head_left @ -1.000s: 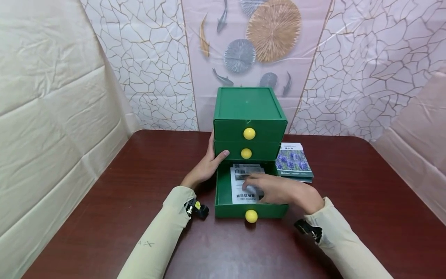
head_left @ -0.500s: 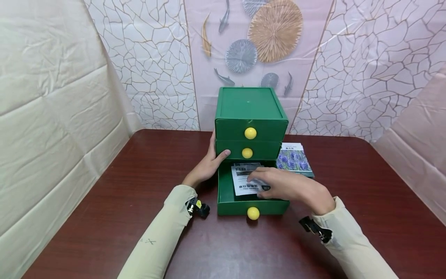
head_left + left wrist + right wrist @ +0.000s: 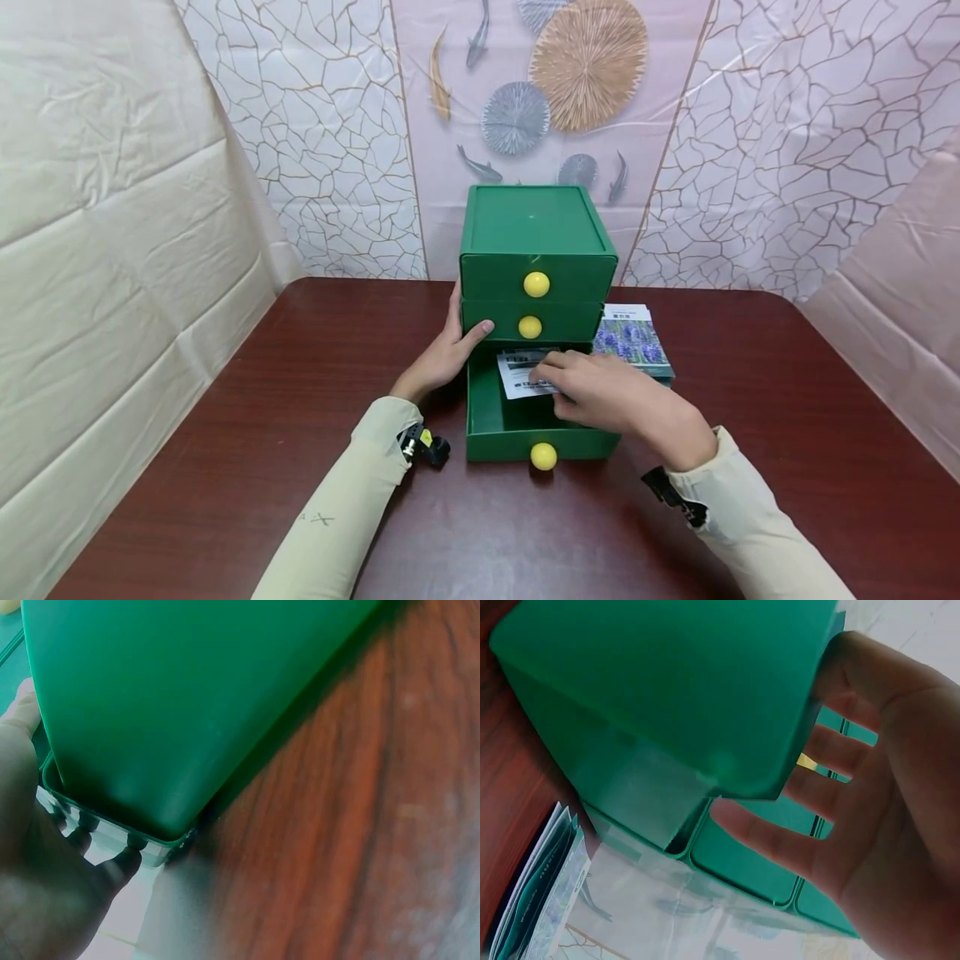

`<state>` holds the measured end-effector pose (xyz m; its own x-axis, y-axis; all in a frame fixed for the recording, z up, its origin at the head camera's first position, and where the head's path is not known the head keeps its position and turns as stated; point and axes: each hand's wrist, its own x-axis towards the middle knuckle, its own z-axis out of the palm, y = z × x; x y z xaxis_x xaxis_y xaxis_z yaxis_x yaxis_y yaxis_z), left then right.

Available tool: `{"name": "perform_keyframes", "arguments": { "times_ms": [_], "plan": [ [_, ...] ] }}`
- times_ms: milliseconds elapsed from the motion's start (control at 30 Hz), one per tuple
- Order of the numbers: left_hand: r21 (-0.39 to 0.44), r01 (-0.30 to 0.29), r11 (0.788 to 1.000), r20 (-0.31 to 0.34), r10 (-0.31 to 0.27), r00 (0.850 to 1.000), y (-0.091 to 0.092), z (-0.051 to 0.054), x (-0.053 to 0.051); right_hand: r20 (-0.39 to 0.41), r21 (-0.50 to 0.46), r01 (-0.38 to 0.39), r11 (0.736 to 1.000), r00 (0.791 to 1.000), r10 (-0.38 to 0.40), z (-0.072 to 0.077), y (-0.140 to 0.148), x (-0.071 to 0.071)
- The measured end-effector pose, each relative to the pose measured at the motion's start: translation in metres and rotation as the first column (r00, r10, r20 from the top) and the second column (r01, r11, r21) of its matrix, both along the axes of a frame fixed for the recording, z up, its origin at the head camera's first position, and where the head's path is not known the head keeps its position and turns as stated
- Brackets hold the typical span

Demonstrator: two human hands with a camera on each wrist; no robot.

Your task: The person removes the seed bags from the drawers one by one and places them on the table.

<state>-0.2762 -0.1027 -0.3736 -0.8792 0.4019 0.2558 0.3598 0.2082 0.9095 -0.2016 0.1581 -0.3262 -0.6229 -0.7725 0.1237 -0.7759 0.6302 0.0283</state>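
Observation:
My left hand (image 3: 442, 358) rests on the green drawer cabinet (image 3: 536, 221), thumb on the middle drawer's front and straight fingers along the left side. The left wrist view shows this hand (image 3: 52, 870) beside the pulled-out bottom drawer (image 3: 180, 697). That drawer (image 3: 502, 446) has a yellow knob. Over its right side, my right hand (image 3: 615, 396) pinches a white printed seed packet (image 3: 517, 379), whose near edge is tilted up. In the right wrist view, the hand (image 3: 870, 795) curves past the drawer's side wall (image 3: 682, 682); the packet is mostly hidden there.
A stack of seed packets (image 3: 633, 342) with purple flowers lies right of the cabinet. The upper drawers, with yellow knobs (image 3: 536, 284), are closed. The dark red table (image 3: 330, 358) surrounds the cabinet, and a patterned cloth (image 3: 337, 142) hangs behind.
The seed packet's near edge has risen and tilted away from the drawer floor with my right hand. My left hand keeps its place on the cabinet.

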Motion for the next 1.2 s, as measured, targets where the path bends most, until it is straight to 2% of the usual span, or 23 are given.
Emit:
{"name": "perform_keyframes", "arguments": {
  "times_ms": [133, 233, 400, 500, 633, 800, 1067, 1200],
  "plan": [
    [0.002, -0.007, 1.000, -0.004, 0.007, 1.000, 0.000, 0.000, 0.001, -0.114, 0.010, 0.013, 1.000, 0.993, -0.012, -0.006, -0.008, 0.002],
    [0.001, 0.004, 1.000, -0.005, -0.004, 1.000, 0.000, 0.000, 0.001, -0.172, -0.006, 0.057, 0.998, 0.983, -0.058, -0.013, -0.012, 0.001],
    [-0.021, 0.008, 1.000, 0.015, -0.008, 1.000, -0.001, -0.001, 0.002, -0.275, -0.075, 0.099, 0.992, 0.954, -0.116, -0.022, -0.010, -0.003],
    [-0.024, 0.008, 1.000, 0.020, -0.008, 1.000, -0.002, -0.001, 0.003, -0.306, -0.110, 0.120, 0.987, 0.940, -0.149, -0.024, -0.007, -0.006],
    [-0.019, 0.014, 1.000, 0.006, -0.014, 1.000, -0.001, 0.000, 0.001, -0.249, -0.160, 0.150, 0.976, 0.950, -0.187, -0.023, -0.002, -0.009],
    [-0.021, 0.017, 1.000, -0.001, -0.017, 1.000, -0.001, 0.001, 0.000, -0.140, -0.230, 0.150, 0.962, 0.973, -0.185, -0.022, 0.002, -0.012],
    [-0.032, 0.004, 0.999, -0.010, -0.005, 1.000, -0.001, 0.002, 0.001, -0.123, -0.225, 0.109, 0.968, 0.982, -0.140, -0.023, 0.006, -0.014],
    [-0.031, 0.011, 0.999, -0.009, -0.012, 1.000, 0.000, 0.003, 0.002, -0.075, -0.235, 0.119, 0.965, 0.987, -0.140, -0.022, 0.006, -0.012]
  ]
}}
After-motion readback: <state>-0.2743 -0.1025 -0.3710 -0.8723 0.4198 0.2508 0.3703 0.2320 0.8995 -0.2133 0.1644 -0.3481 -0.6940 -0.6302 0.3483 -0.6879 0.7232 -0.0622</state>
